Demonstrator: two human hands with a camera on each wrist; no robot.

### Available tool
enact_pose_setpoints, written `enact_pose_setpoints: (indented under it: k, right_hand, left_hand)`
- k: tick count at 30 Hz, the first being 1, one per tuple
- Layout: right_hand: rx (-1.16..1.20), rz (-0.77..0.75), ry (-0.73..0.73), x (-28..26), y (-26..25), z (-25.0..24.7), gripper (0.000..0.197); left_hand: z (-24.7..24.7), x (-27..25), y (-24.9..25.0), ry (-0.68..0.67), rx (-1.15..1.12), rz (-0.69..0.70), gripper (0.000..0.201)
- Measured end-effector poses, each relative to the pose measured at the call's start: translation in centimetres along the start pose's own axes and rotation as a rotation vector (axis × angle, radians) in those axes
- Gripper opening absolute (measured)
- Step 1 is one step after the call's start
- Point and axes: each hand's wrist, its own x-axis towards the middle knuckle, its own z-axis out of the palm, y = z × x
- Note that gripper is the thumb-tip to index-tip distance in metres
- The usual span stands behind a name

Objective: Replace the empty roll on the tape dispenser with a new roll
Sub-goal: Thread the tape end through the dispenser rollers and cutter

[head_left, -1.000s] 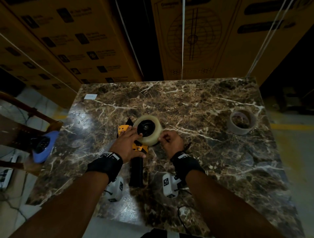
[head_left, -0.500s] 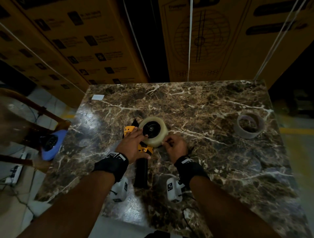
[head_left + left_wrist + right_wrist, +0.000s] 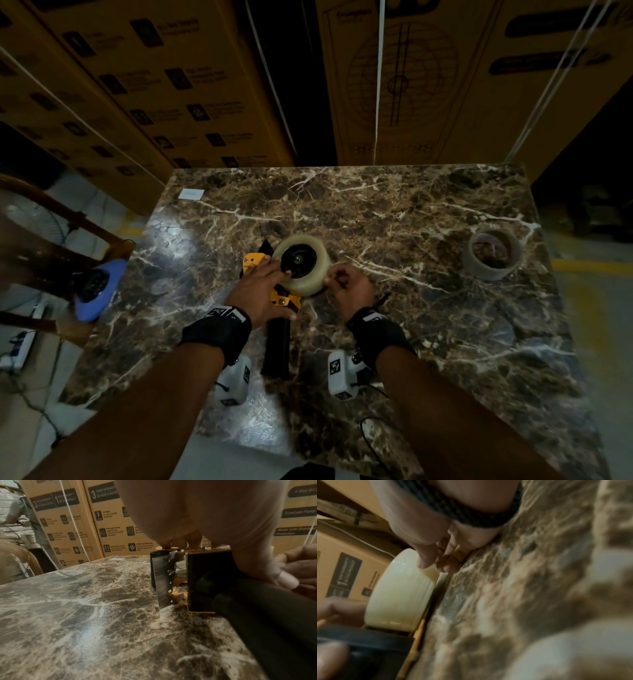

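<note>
A yellow and black tape dispenser (image 3: pixel 286 299) lies on its side on the marble table (image 3: pixel 411 342), with a new cream tape roll (image 3: pixel 310 282) seated on its black hub. My left hand (image 3: pixel 263 291) lies flat over the yellow frame, fingertips touching the hub and thumb across the black handle (image 3: pixel 275 346). My right hand (image 3: pixel 342 284) has curled fingers pinching the tape end at the roll's near right edge. In the right wrist view the fingertips (image 3: pixel 435 562) meet on the roll (image 3: pixel 399 595) just above the table. The left wrist view shows the metal blade plate (image 3: pixel 163 580). An empty cardboard core (image 3: pixel 495 253) stands at the far right.
Stacked cardboard boxes (image 3: pixel 428 78) wall off the table's far edge. A small white label (image 3: pixel 191 194) lies at the far left corner. A wooden chair with a blue object (image 3: pixel 94 287) stands left of the table. Bare marble lies between the dispenser and the core.
Both hands stay at the dispenser. The left fingertips have crept a little further onto the hub, and the right fingers keep working at the roll's edge.
</note>
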Motion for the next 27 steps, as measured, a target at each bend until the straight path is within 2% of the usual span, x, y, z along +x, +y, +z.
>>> enact_pose_setpoints:
  k: [2,8,11,15,19,24,27]
  right_hand:
    - [0.074,0.007,0.012,-0.05,-0.27,0.00,0.023]
    - [0.046,0.034,0.044,0.01,-0.23,0.29,0.014]
    - [0.020,0.043,0.041,0.29,0.15,0.44,0.028]
    - [0.046,0.058,0.027,0.26,-0.52,0.12,0.017]
    - [0.085,0.073,0.035,0.18,-0.53,0.19,0.017]
    - [-0.076,-0.009,-0.013,0.00,-0.13,0.03,0.005]
    - [0.014,0.003,0.010,-0.03,-0.20,0.02,0.013]
  left_hand:
    - [0.02,0.01,0.03,0.002,0.004,-0.001,0.091]
    - [-0.01,-0.07,0.17,0.012,-0.005,-0.003,0.089]
    - [0.11,-0.17,0.26,0.030,-0.007,0.003,0.089]
    - [0.12,-0.05,0.17,0.018,-0.020,-0.009,0.089]
    - [0.00,0.00,0.25,0.013,-0.025,-0.015,0.089]
    - [-0.12,-0.07,0.36,0.011,-0.026,-0.021,0.089]
    - [-0.16,-0.14,0.49,0.005,-0.024,-0.023,0.090]
